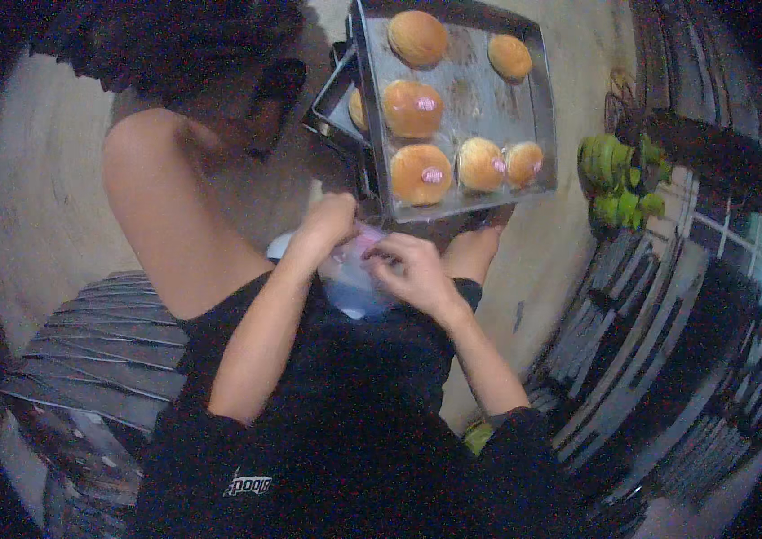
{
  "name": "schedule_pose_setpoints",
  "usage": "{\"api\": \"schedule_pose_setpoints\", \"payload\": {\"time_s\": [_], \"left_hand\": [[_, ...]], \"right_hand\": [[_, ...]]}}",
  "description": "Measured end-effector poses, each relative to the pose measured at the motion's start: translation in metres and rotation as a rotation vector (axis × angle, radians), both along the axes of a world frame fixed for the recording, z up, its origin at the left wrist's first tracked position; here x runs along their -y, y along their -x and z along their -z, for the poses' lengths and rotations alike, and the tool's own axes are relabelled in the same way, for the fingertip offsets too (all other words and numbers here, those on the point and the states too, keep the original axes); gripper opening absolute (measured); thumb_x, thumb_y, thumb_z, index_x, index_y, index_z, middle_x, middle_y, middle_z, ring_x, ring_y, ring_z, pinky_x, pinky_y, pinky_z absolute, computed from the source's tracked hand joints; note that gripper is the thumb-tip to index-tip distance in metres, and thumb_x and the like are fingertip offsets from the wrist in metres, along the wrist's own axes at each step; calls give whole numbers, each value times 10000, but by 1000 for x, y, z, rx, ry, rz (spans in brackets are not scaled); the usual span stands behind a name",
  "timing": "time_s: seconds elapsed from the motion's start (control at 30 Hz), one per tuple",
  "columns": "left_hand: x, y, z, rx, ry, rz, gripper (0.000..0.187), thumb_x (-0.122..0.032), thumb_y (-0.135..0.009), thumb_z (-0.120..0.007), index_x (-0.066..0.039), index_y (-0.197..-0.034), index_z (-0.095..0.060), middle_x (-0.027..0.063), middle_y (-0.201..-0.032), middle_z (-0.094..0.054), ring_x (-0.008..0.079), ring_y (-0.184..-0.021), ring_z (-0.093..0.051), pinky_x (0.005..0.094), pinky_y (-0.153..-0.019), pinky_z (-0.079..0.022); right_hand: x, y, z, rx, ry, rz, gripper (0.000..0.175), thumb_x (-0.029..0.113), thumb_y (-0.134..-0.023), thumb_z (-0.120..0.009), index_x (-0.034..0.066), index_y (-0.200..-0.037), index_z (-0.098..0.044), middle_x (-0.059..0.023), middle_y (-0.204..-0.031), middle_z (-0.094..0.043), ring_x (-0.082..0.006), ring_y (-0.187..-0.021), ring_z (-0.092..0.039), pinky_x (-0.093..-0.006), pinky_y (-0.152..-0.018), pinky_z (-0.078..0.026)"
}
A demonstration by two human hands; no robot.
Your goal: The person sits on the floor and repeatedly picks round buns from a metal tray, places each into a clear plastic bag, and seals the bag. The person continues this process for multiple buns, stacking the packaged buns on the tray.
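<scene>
My left hand is curled at the left upper edge of a thin clear plastic bag with pink print, which lies over my lap. At the bag's right side is my right hand, thumb and fingers bent near the plastic; blur hides whether they pinch it. Just beyond both hands stands a deep metal baking tray holding several round golden buns. Some buns bear pink stickers, and the two nearest on the right seem to be in clear wrapping.
Another metal tray with a bun sits under the first, turned at an angle. Green bananas lie on the right beside stacked slatted dark trays or boards. A ridged grey stack is at the left. Dark cloth fills the upper left.
</scene>
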State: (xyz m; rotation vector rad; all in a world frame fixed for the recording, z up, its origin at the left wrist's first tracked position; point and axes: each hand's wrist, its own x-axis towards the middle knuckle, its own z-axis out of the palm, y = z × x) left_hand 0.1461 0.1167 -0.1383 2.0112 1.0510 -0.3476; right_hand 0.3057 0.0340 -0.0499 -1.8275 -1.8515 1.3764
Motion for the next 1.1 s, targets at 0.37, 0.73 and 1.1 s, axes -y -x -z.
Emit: {"api": "schedule_pose_setpoints", "payload": {"time_s": [0.37,0.73,1.1], "left_hand": [[-7,7,19,280,342,-197,356,-303,-832,-726,-22,-1050,-720,110,-954,-733,184,-850,-677,344,-809,-528],[-3,9,7,306,344,-344,476,-389,-958,-589,11,-1213,-631,106,-1129,-683,165,-1010,-620,302,-915,-483],[16,-8,-83,966,842,-489,706,-604,-967,-391,8,-1261,-581,154,-1288,-592,287,-1177,-570,405,-1060,-385]], "right_hand": [[37,18,32,169,-279,-126,401,121,-670,-767,14,-992,-554,-194,-1034,-587,-388,-1027,-564,-468,-885,-471],[61,16,28,210,-314,-79,160,82,-786,-617,38,-939,-642,-165,-923,-678,-363,-845,-684,-449,-741,-568],[96,-112,-71,-785,-186,-16,553,141,-977,-539,54,-1485,-339,-133,-1520,-364,-262,-1367,-400,-363,-1075,-368]]}}
